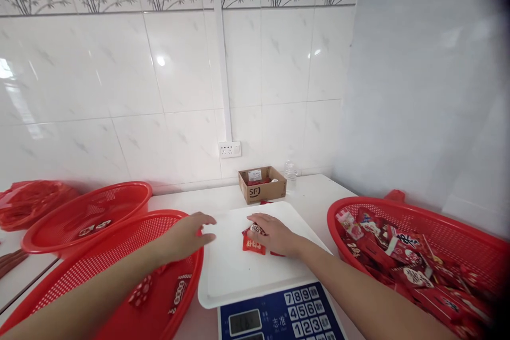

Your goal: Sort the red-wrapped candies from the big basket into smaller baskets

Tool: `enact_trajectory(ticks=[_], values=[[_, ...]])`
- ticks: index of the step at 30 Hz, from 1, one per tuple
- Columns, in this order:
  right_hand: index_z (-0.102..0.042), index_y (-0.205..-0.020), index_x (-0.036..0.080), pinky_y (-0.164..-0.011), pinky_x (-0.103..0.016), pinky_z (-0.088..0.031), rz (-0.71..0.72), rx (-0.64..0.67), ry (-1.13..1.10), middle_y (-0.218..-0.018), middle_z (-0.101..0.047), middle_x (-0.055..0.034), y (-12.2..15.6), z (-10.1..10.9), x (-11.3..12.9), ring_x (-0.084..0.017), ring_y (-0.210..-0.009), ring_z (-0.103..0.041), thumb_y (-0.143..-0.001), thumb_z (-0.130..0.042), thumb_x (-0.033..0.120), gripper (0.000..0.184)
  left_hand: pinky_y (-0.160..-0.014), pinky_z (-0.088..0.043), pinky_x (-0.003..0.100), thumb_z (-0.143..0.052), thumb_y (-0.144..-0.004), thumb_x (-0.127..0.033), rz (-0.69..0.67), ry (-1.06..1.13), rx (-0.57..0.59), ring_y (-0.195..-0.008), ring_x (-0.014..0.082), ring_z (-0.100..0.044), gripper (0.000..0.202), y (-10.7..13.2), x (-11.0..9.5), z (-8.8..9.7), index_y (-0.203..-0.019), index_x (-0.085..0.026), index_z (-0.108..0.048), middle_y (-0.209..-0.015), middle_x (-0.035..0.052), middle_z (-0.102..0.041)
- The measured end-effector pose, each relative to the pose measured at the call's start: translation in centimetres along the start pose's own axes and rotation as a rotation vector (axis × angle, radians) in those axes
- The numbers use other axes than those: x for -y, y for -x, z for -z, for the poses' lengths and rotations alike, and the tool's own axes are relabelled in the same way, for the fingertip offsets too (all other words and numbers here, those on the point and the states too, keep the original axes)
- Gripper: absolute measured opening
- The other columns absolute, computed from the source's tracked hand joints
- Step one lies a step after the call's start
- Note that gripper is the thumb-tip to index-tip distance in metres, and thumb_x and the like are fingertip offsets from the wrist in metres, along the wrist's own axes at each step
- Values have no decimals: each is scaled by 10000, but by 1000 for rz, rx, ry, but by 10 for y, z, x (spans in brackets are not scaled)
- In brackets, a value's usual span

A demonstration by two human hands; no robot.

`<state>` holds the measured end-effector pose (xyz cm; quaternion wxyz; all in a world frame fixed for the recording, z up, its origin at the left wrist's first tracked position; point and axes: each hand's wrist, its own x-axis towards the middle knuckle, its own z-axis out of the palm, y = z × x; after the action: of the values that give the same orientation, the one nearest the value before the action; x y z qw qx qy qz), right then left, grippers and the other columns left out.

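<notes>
Red packets [252, 245] under right hand [275, 234]

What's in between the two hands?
Only bare white scale tray lies between the left hand and the right hand, which rests on red packets. The head view shows it.

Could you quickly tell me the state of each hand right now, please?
Left hand: open, fingers spread, holding nothing.
Right hand: palm down on red packets; grip cannot be told.
</notes>
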<state>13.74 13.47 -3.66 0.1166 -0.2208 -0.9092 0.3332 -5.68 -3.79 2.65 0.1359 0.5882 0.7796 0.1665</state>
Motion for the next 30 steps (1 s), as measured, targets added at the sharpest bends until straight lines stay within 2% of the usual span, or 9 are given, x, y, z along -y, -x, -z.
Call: enact_trajectory(ticks=[4, 7, 10, 14, 18, 21, 24, 27, 30], values=[[-381, -1376, 161, -1099, -394, -216, -23, 3, -131, -1434, -369, -81, -1, 6, 0, -247, -1321, -302, -831, -222, 699, 781, -919, -406, 363, -516, -822, -425, -262, -84, 79, -1141, 249, -473, 428, -20, -38, -43, -1214, -254, -504, -1224, 66, -536], [-375, -1379, 211, -1096, -389, -236, -62, 31, -202, -1445, -355, -34, -1, 11, -3, -226, -1320, -316, -857, -184, 670, 721, -876, -405, 395, -588, -776, -328, -284, -114, 82, -1067, 278, -493, 357, -34, -53, -63, -1116, -226, -551, -1104, 82, -570], [-373, -1378, 245, -1099, -379, -232, -75, 66, -225, -1453, -338, 1, -1, 14, -7, -220, -1328, -301, -856, -261, 653, 672, -828, -402, 364, -550, -778, -239, -266, -119, 59, -1002, 260, -508, 183, -41, -56, -69, -957, -204, -564, -1036, 76, -576], [-386, -1372, 221, -1098, -383, -215, -45, 124, -187, -1451, -341, -38, -2, 17, -12, -239, -1333, -283, -825, -425, 598, 665, -651, -404, 279, -483, -763, -186, -178, -91, 51, -792, 192, -551, 45, -34, -46, -58, -797, -212, -499, -882, 24, -605], [-358, -1386, 193, -1093, -400, -198, -5, 190, -128, -1467, -288, -101, -3, 19, -14, -278, -1341, -243, -696, -625, 562, 826, -543, -364, 257, -454, -768, -258, -42, -88, 2, -676, 177, -538, 40, -12, -19, -28, -765, -218, -457, -764, 1, -589], [-310, -1407, 184, -1097, -408, -170, 4, 237, -95, -1477, -247, -121, -2, 22, -12, -292, -1356, -183, -595, -728, 510, 970, -550, -376, 279, -460, -743, -267, 55, -108, -25, -657, 199, -548, 58, 3, 8, -4, -757, -212, -471, -707, 3, -586], [-256, -1426, 189, -1099, -400, -157, 9, 270, -78, -1488, -220, -115, 0, 27, -9, -282, -1363, -154, -571, -745, 489, 1030, -622, -425, 311, -521, -699, -294, 86, -113, -2, -732, 242, -579, 95, 8, 26, 11, -735, -207, -518, -748, 17, -612], [-200, -1440, 224, -1094, -394, -176, 14, 305, -60, -1496, -200, -95, 1, 30, -7, -265, -1359, -176, -575, -744, 456, 1048, -726, -460, 351, -497, -759, -416, 63, -67, -9, -865, 269, -595, 258, 0, 24, 8, -889, -205, -570, -938, 59, -643], [-176, -1443, 253, -1092, -407, -177, -5, 308, -36, -1493, -204, -87, 0, 31, -8, -269, -1357, -176, -565, -753, 410, 1063, -848, -438, 377, -423, -822, -476, -46, -39, -25, -1004, 260, -560, 373, -20, 3, -11, -1040, -204, -555, -1111, 84, -609]])
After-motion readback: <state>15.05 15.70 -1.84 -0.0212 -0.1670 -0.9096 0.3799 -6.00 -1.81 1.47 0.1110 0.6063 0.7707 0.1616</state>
